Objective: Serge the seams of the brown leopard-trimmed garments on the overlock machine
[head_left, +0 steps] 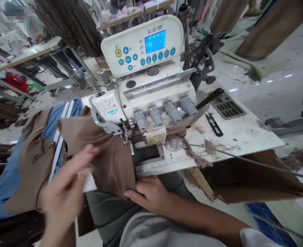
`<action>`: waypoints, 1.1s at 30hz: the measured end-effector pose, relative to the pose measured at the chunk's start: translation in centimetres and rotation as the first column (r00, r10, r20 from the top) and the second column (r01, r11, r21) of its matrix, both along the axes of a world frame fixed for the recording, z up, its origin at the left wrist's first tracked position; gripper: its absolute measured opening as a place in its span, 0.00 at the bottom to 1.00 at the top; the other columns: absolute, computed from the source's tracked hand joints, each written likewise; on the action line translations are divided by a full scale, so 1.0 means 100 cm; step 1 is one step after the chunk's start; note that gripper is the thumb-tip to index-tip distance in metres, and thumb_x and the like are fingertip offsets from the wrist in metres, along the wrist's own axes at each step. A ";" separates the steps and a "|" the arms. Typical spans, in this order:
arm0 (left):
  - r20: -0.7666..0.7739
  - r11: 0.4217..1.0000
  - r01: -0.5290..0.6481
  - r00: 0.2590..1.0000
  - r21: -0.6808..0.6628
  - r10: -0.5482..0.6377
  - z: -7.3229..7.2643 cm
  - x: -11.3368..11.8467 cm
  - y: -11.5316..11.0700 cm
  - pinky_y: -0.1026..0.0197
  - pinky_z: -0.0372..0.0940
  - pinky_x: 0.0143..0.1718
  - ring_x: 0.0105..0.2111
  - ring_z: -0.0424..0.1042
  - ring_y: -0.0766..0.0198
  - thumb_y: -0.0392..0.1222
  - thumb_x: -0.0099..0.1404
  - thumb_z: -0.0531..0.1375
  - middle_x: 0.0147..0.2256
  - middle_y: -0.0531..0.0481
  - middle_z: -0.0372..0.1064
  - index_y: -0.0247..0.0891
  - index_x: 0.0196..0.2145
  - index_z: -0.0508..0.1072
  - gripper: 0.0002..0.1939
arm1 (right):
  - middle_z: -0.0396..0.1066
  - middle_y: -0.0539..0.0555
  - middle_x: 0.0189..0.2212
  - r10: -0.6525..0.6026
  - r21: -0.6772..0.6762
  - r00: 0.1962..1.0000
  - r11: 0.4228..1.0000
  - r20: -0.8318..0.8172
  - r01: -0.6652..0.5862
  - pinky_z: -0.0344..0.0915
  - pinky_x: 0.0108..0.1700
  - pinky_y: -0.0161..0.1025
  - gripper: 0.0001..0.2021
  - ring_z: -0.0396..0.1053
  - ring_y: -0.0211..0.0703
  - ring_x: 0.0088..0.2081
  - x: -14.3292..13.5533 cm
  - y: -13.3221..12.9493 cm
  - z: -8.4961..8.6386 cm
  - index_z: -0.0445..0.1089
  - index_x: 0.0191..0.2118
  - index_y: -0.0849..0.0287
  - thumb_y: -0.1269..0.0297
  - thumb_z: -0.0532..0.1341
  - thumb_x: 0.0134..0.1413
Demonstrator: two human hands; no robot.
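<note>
Right hand (pixel 151 192): thumb and fingers pinch the brown fabric (pixel 115 164) at its near edge. Left hand (pixel 65 187) blurred over the same piece; can't tell open or closed. Fabric sits at the presser foot (pixel 126 140): looks mid-seam, not yet off the machine; stitching not visible. Cardboard box (pixel 292 188) holds dark scraps (pixel 233 181). Grey tray (pixel 233 115) contents unclear.

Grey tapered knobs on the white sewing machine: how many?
4, in a row across the white sewing machine: leftmost knob, nearest the blue JACK logo; second knob, above the yellow label; third knob; rightmost knob, nearest the black thread snips. Others may be hidden.
</note>
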State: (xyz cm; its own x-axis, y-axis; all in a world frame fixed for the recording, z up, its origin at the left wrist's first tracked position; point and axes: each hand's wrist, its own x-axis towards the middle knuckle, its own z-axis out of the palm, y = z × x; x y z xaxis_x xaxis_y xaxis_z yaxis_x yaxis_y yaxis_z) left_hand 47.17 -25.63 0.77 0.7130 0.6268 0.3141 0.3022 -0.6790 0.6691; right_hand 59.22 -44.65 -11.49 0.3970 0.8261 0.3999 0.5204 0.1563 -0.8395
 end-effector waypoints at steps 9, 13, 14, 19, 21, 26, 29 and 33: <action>-0.239 0.945 0.250 0.951 0.210 -0.198 -0.019 0.061 0.024 0.44 0.59 0.69 0.66 0.66 0.48 0.52 0.73 0.61 0.61 0.47 0.73 0.45 0.60 0.76 0.21 | 0.50 0.43 0.16 -0.054 -0.058 0.954 0.998 -0.294 0.038 0.48 0.25 0.34 0.31 0.51 0.32 0.20 0.007 0.004 0.008 0.53 0.19 0.57 0.46 0.57 0.72; -0.186 0.955 0.267 0.952 0.129 -0.241 -0.016 0.084 0.049 0.47 0.62 0.66 0.59 0.72 0.51 0.51 0.72 0.61 0.55 0.47 0.76 0.44 0.52 0.80 0.16 | 0.48 0.43 0.16 -0.071 -0.036 0.965 0.997 -0.251 0.064 0.48 0.25 0.34 0.31 0.51 0.32 0.20 0.018 0.013 0.015 0.51 0.19 0.57 0.48 0.58 0.72; -0.153 0.960 0.261 0.958 0.106 -0.244 -0.018 0.091 0.057 0.48 0.63 0.66 0.57 0.73 0.51 0.51 0.72 0.61 0.53 0.47 0.77 0.43 0.50 0.81 0.15 | 0.48 0.43 0.16 -0.078 -0.026 0.967 0.997 -0.241 0.074 0.49 0.25 0.34 0.30 0.52 0.33 0.20 0.021 0.016 0.018 0.52 0.19 0.57 0.50 0.58 0.72; 0.030 0.970 0.243 0.970 -0.005 -0.243 -0.029 0.121 0.089 0.47 0.66 0.62 0.53 0.76 0.51 0.51 0.71 0.60 0.46 0.45 0.81 0.39 0.47 0.83 0.17 | 0.61 0.45 0.15 -0.050 -0.015 0.914 0.999 -0.402 0.048 0.60 0.25 0.32 0.26 0.68 0.37 0.21 0.029 0.027 0.031 0.59 0.21 0.56 0.51 0.60 0.70; 0.143 0.989 0.116 0.981 0.087 -0.128 -0.026 0.117 0.082 0.50 0.66 0.62 0.54 0.75 0.54 0.47 0.73 0.58 0.49 0.46 0.80 0.39 0.51 0.81 0.16 | 0.71 0.48 0.19 -0.008 0.002 0.827 1.000 -0.562 0.011 0.68 0.27 0.33 0.22 0.77 0.43 0.26 0.027 0.029 0.032 0.64 0.25 0.55 0.49 0.61 0.69; 0.245 0.978 -0.032 0.969 0.205 -0.020 -0.017 0.061 0.010 0.54 0.68 0.59 0.51 0.78 0.58 0.42 0.74 0.59 0.49 0.48 0.80 0.42 0.49 0.81 0.12 | 0.81 0.52 0.28 0.011 0.048 0.792 0.999 -0.611 0.023 0.78 0.33 0.38 0.16 0.83 0.48 0.32 0.022 0.028 0.024 0.72 0.31 0.55 0.52 0.63 0.69; 0.069 0.974 0.090 0.992 0.210 -0.107 -0.025 0.039 -0.020 0.46 0.62 0.67 0.61 0.73 0.54 0.45 0.73 0.61 0.56 0.49 0.78 0.45 0.55 0.79 0.15 | 0.83 0.54 0.32 0.007 0.059 0.828 0.998 -0.560 0.031 0.80 0.37 0.41 0.15 0.83 0.48 0.34 0.025 0.028 0.024 0.76 0.34 0.56 0.52 0.62 0.70; -0.027 0.969 0.122 0.992 0.215 -0.120 -0.039 0.051 -0.010 0.43 0.59 0.70 0.69 0.61 0.51 0.50 0.72 0.62 0.64 0.48 0.70 0.43 0.62 0.74 0.23 | 0.83 0.55 0.35 0.001 0.063 0.765 0.997 -0.644 0.051 0.82 0.40 0.44 0.20 0.83 0.49 0.34 0.030 0.033 0.029 0.80 0.38 0.57 0.46 0.62 0.69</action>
State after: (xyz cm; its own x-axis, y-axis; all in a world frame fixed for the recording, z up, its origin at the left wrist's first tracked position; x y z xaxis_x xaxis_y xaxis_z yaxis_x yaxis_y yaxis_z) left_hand 52.24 -26.60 -3.10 0.7845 0.4543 0.4221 0.2169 -0.8387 0.4996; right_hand 62.26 -41.32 -8.61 0.6027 0.7915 0.1012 -0.1323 0.2242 -0.9655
